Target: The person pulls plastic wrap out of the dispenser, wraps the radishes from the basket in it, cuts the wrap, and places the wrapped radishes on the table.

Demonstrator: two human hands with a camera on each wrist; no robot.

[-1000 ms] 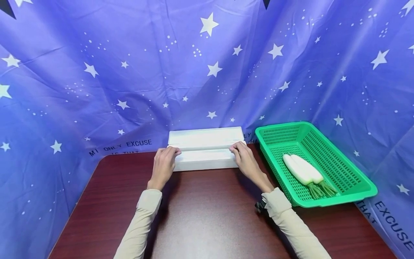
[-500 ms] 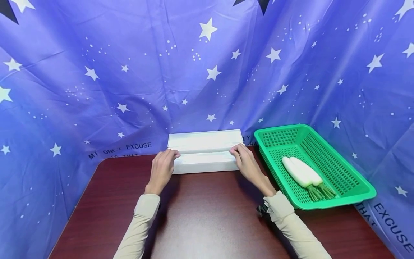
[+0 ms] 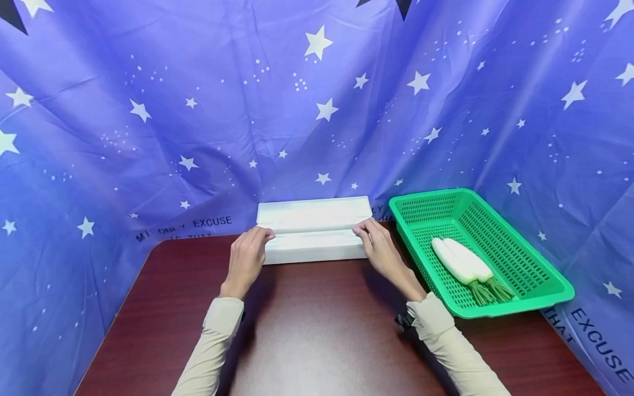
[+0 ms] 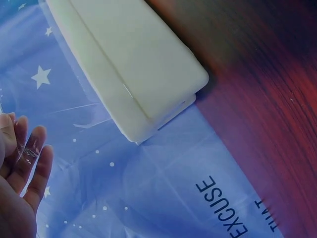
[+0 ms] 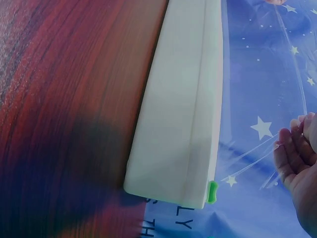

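Evidently, both hands are on clear film [image 5: 250,158] — the left hand [image 3: 246,256] pinches one side with thumb and fingertips nearly closed, its other fingers bent loosely, and the right hand [image 3: 383,253] does likewise at the opposite side. They stand well apart, near the two ends of a long white box [image 3: 314,253], with the film stretched between them, creased near the fingertips. The box lies along the far edge of the dark red table [image 3: 317,330], its long panel [image 3: 314,213] tilted up at the back; what is inside cannot be made out. A small green tab [image 5: 212,192] shows at the box's right end. Farther right, beyond the right hand, sits a green basket [image 3: 550,297] with perforated walls — in it, two white radishes [image 3: 453,261] lie side by side, green stems toward the person. A blue starry curtain [image 3: 223,110] hangs behind everything.
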